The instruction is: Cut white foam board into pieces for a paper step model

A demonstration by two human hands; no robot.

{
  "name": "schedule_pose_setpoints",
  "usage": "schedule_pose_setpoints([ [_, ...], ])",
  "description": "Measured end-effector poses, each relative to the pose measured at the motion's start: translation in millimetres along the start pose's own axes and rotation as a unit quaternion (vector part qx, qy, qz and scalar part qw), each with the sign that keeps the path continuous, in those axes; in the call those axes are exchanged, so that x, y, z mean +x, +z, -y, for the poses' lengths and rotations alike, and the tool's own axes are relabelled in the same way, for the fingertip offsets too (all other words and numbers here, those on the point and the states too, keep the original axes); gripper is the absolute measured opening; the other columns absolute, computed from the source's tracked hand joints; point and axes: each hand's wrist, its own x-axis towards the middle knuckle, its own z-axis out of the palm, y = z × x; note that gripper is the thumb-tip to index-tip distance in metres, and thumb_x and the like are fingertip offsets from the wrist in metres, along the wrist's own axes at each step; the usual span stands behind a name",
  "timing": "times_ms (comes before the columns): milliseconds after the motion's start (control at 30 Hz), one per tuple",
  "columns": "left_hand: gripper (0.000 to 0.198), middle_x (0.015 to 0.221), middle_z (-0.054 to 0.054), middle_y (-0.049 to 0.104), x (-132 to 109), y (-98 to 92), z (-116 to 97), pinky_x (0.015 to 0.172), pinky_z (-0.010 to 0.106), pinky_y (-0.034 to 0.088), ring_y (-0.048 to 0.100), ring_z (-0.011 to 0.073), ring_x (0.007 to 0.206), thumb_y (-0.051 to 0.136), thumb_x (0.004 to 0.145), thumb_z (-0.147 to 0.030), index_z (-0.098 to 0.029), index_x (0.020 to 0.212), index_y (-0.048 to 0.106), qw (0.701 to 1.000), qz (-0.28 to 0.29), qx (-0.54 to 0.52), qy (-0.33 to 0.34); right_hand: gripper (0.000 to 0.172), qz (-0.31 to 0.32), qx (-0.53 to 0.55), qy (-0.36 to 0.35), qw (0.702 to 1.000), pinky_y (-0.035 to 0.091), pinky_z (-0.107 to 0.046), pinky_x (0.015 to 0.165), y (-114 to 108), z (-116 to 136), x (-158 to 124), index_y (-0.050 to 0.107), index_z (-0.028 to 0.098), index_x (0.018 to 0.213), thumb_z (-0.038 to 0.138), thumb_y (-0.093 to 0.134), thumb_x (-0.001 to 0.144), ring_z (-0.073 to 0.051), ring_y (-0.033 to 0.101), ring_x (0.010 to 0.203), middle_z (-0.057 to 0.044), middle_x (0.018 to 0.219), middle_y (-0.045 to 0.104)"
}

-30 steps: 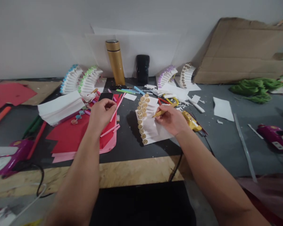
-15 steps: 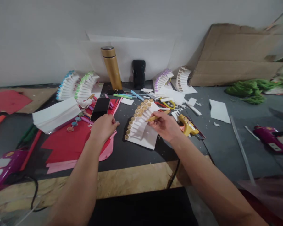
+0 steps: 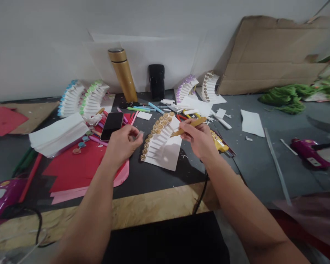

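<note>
no lettering, brand or number can be read; the pale label on the purple glue gun (image 3: pixel 305 149) at far right is too small to decipher.

The right hand (image 3: pixel 197 137) is partly hiding a yellow glue gun (image 3: pixel 220 142). The left edge is cutting off a purple tool (image 3: pixel 9 198). The left hand's small piece (image 3: pixel 141 134) is looking blurred.

We look from one head-worn camera, near, behind and above both bare hands (image 3: pixel 200 142), facing forward and down over the flat dark-grey worktop (image 3: pixel 251 157) to the plain white wall (image 3: pixel 176 16) beyond the grip.
</note>
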Motion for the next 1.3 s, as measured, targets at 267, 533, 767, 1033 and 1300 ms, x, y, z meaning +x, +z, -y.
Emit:
schedule_pose_setpoints([
  [267,0.023,0.066,0.000,0.064,-7,11.9,-25,0.048,0.020,0.042,0.053,0.0086,0.051,0.077,0.074,-0.035,-0.017,0.084,0.066,0.939,0.085,-0.334,-0.011,0.021,0.034,0.017,-0.009,0.999,0.025,-0.028,0.044,5,4,-8,0.063,0.024,0.072,0.040,0.076,0.074,-0.009,0.042,0.045,0.000,0.058,0.063],
  [533,0.021,0.062,-0.001,0.064,-14,13.5,-31,0.043,0.020,0.043,0.052,0.0074,0.046,0.079,0.075,-0.033,-0.017,0.083,0.066,0.916,0.111,-0.384,-0.044,0.018,0.064,0.008,-0.016,0.998,0.025,-0.028,0.045,3,1,-9,0.064,0.023,0.073,0.038,0.067,0.082,-0.008,0.045,0.043,-0.001,0.062,0.068],
  [767,0.020,0.061,-0.001,0.065,-12,17.2,-29,0.045,0.020,0.045,0.055,0.0082,0.047,0.079,0.075,-0.031,-0.018,0.083,0.067,0.909,0.122,-0.396,-0.043,0.018,0.050,0.014,-0.005,0.999,0.028,-0.027,0.045,4,-2,-9,0.066,0.022,0.072,0.038,0.074,0.077,-0.008,0.046,0.047,-0.001,0.066,0.067],
  [1033,0.023,0.062,-0.001,0.065,-12,20.6,-28,0.043,0.018,0.046,0.057,0.0079,0.047,0.081,0.072,-0.031,-0.017,0.084,0.066,0.890,0.124,-0.436,-0.049,0.013,0.079,0.005,-0.021,0.997,0.032,-0.026,0.044,6,-5,-11,0.070,0.022,0.076,0.034,0.073,0.081,-0.008,0.049,0.044,-0.001,0.063,0.069],
  [1300,0.029,0.057,-0.003,0.062,-14,24.0,-29,0.032,0.017,0.038,0.053,0.0079,0.040,0.080,0.070,-0.036,-0.015,0.085,0.066,0.872,0.123,-0.467,-0.078,0.021,0.131,0.022,-0.012,0.991,0.047,-0.028,0.049,17,-13,-21,0.075,0.020,0.088,0.040,0.071,0.084,-0.015,0.064,0.053,-0.004,0.071,0.072],
])
